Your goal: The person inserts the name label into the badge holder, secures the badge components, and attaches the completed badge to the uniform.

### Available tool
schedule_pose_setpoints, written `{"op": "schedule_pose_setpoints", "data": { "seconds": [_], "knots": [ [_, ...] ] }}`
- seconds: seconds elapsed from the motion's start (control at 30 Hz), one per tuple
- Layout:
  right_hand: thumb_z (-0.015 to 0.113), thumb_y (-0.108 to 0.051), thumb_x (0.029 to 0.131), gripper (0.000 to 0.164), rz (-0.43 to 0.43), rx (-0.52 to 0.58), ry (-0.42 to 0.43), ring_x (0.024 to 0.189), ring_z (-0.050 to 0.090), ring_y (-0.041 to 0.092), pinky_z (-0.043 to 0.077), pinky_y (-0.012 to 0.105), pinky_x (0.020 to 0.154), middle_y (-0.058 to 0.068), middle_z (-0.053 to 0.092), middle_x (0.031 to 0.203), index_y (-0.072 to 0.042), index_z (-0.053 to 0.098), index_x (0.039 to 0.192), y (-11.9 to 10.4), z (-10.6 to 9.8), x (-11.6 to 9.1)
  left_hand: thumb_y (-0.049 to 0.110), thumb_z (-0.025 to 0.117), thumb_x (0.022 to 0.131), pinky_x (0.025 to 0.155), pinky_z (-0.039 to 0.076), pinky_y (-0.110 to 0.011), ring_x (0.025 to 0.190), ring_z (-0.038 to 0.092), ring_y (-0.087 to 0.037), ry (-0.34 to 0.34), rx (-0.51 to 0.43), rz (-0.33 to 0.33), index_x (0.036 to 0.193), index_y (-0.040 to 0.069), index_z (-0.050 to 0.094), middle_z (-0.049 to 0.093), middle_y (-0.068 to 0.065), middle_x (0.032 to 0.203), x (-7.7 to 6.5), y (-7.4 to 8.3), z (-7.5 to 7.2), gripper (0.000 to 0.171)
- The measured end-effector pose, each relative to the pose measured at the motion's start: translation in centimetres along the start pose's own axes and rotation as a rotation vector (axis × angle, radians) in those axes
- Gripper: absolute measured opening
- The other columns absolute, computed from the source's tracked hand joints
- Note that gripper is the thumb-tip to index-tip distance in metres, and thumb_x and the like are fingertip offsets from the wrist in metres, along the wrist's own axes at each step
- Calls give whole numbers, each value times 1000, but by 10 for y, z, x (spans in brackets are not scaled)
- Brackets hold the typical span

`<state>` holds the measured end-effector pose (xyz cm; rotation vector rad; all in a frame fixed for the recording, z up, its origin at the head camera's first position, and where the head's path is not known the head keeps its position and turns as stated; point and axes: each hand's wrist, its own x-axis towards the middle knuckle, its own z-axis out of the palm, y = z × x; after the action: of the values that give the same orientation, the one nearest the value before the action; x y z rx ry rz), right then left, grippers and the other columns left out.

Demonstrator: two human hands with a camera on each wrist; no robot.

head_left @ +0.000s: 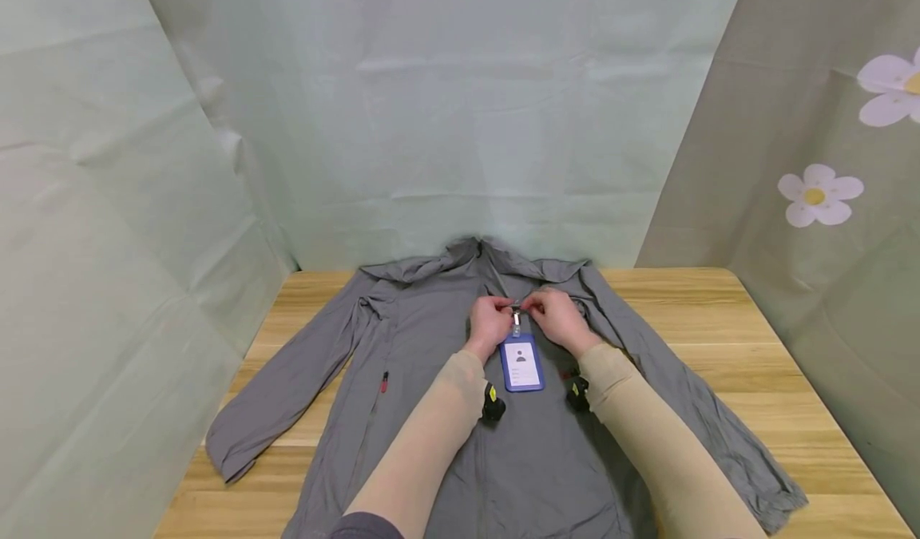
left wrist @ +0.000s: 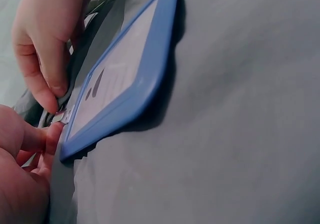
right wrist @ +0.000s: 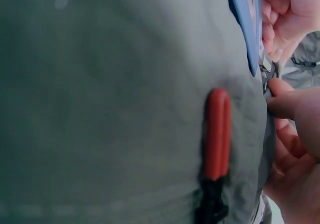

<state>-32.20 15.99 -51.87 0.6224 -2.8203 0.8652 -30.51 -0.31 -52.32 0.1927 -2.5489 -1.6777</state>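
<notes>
A grey jacket point(head_left: 431, 363) lies spread out, collar at the far side. On its chest rests a blue-framed ID badge point(head_left: 506, 370) with a white card, topped by a metal clip point(head_left: 516, 319). My left hand point(head_left: 489, 325) pinches at the clip between thumb and finger, as the left wrist view also shows. From the other side my right hand point(head_left: 561, 319) pinches the jacket's cloth close beside the clip; its fingers point(right wrist: 285, 104) show in the right wrist view. Fingertips partly hide where clip and cloth meet.
The jacket covers much of a wooden table point(head_left: 719, 339). A red zipper pull point(right wrist: 217, 134) is near my right wrist, and another zipper pull point(head_left: 384, 382) is on the jacket's left side. Pale cloth walls point(head_left: 460, 124) enclose the table's back and sides.
</notes>
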Motion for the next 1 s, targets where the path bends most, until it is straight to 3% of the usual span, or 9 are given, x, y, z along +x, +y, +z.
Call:
{"op": "schedule_pose_setpoints", "data": {
  "seconds": [0.37, 0.53, 1.0],
  "knots": [
    [77, -16, 98, 16, 128, -66, -28, 98, 71, 28, 60, 47, 85, 12, 74, 111, -9, 84, 111, -9, -2, -1, -6, 65, 99, 61, 54, -26, 68, 64, -15, -14, -48, -50, 109, -2, 82, 74, -12, 89, 0, 1, -2, 20],
    [79, -15, 98, 20, 116, -79, -51, 98, 71, 28, 60, 47, 84, 12, 75, 113, -9, 83, 117, -7, 0, -1, -6, 64, 100, 61, 54, -26, 69, 67, -15, -28, -65, -64, 109, -3, 81, 73, -10, 87, 0, 1, -2, 19],
    [74, -20, 104, 14, 148, 26, -78, 92, 71, 25, 58, 46, 83, 7, 77, 104, -8, 82, 106, -4, -4, 0, -9, 64, 98, 62, 57, -26, 65, 67, -13, -40, -125, -28, 105, -6, 79, 72, -13, 83, 0, -1, -3, 17]
  ]
}}
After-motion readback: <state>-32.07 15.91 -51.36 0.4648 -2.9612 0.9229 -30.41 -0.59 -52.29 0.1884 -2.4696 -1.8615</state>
